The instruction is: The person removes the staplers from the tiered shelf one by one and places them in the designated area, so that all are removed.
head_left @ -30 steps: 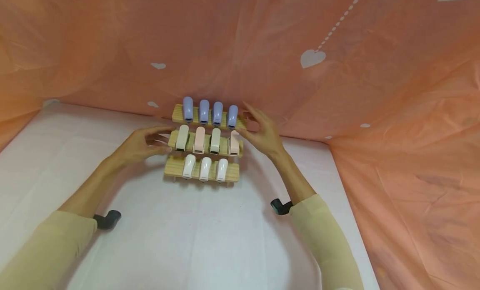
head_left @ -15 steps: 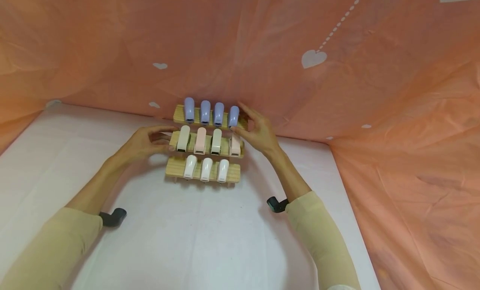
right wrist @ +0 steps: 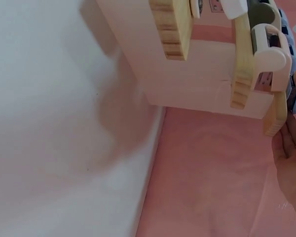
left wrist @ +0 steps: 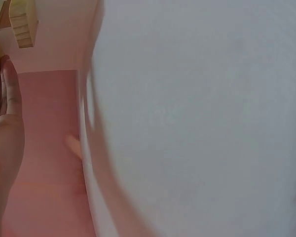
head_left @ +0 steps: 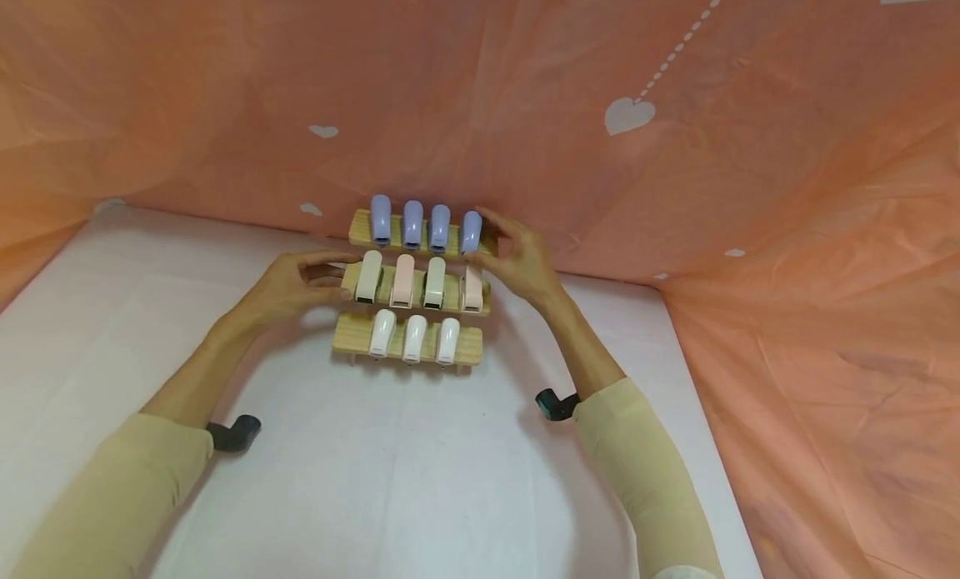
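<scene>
A three-tier wooden display rack carries mini staplers. Purple staplers line the top tier, pale green and pink staplers the middle, white staplers the bottom. My left hand grips the left end of the middle tier, thumb in front, fingers behind. In the left wrist view its fingertips meet the wood. My right hand holds the top tier's right end, thumb beside the rightmost purple stapler. Its fingers lie against the board's end in the right wrist view.
The rack stands on a white-covered table, near its back edge. An orange cloth with pale hearts hangs behind and at the sides. Black camera mounts sit at both wrists.
Both hands have closed in on the rack's ends from slightly apart; my right fingers came leftward onto the top tier. The staplers keep their places on the rack.
</scene>
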Available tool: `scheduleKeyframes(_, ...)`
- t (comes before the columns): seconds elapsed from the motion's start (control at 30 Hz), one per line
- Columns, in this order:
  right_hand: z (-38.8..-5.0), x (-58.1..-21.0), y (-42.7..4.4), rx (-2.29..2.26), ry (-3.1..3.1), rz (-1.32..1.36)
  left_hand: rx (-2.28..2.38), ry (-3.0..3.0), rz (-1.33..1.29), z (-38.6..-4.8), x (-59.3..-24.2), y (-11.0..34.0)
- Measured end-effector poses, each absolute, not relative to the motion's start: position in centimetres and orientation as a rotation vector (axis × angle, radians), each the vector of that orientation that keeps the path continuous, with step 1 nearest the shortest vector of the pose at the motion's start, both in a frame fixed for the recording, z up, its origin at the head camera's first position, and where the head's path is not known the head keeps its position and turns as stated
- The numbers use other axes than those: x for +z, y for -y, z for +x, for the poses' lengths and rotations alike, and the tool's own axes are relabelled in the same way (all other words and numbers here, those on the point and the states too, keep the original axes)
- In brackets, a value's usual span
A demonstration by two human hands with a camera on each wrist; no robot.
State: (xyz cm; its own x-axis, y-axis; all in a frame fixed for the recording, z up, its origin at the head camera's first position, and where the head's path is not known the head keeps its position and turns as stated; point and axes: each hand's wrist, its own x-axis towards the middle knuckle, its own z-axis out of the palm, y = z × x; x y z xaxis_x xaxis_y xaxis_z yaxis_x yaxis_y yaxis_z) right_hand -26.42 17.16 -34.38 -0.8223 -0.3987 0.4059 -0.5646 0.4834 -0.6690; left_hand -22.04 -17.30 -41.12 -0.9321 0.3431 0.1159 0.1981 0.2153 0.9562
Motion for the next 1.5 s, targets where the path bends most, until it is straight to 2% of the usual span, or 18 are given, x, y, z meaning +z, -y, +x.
scheduleKeyframes(0.3,-26.4,-33.8,-18.7,1.396,2.504,0.776,1.842,-2.331,0.583,-22.1,-40.8,17.1)
scheduleKeyframes(1.03,-26.1,-34.2,-21.6,1.601,2.506,0.71,1.854,-2.273,0.512,-21.7,-41.0,17.3)
scheduleKeyframes(1.3,-24.3,-32.7,-22.0,1.564,2.554,0.706,1.856,-2.243,0.516,-21.6,-41.1,17.2)
scheduleKeyframes(1.5,-24.3,-33.2,-22.4,1.638,2.584,0.67,1.889,-2.202,0.542,-21.7,-41.2,17.3)
